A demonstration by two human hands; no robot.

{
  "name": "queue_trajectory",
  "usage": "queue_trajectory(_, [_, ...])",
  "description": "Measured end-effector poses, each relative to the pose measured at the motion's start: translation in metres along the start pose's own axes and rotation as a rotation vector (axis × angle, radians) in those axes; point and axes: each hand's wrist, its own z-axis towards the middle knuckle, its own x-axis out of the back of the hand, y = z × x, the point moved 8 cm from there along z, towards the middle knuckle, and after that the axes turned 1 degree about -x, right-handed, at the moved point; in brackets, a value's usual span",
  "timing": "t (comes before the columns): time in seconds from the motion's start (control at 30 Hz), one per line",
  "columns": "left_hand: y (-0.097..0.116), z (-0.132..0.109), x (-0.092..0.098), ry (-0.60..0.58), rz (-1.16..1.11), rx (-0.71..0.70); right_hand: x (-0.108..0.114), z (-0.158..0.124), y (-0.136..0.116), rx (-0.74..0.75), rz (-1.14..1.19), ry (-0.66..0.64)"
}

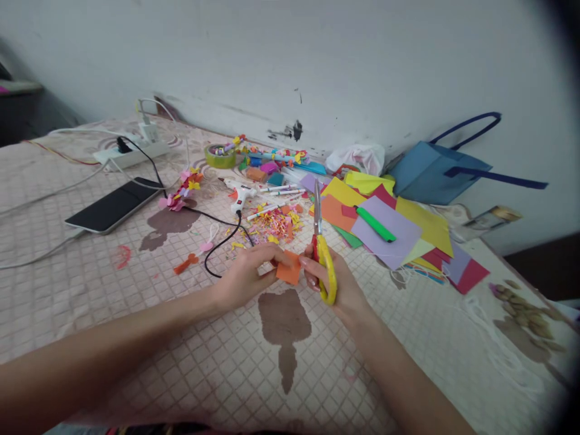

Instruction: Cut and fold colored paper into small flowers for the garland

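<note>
A small orange paper piece (289, 270) is pinched between the fingers of my left hand (247, 272), near the middle of the view. My right hand (338, 281) holds scissors (327, 266) with yellow and red handles, their blades pointing up and away from me. The thumb and a finger of that hand also touch the paper's right edge. Just beyond my hands lies a pile of small coloured paper scraps (276, 225). A white glue gun (241, 194) rests behind them, its black cord looping near my left hand.
Coloured paper sheets (428, 220) with a green cutter (375, 224) on top lie at the right, before a blue bag (437, 172). A tablet (115, 204), a power strip (131, 155) and cables occupy the left. Green tape (220, 157) stands at the back.
</note>
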Motion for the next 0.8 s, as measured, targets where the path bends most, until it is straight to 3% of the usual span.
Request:
queue_trajectory(0.17, [-0.021,-0.004,-0.011,-0.044,-0.345,0.257,-0.001,0.0,0.005,0.009,0.011,-0.026])
queue_trajectory(0.37, [-0.042,-0.013,-0.022,0.004,-0.712,0.529,-0.006,-0.001,0.004,0.046,-0.02,0.029])
queue_trajectory(0.8, [-0.046,-0.016,-0.024,0.018,-0.822,0.594,-0.007,-0.004,0.0,0.138,-0.062,0.047])
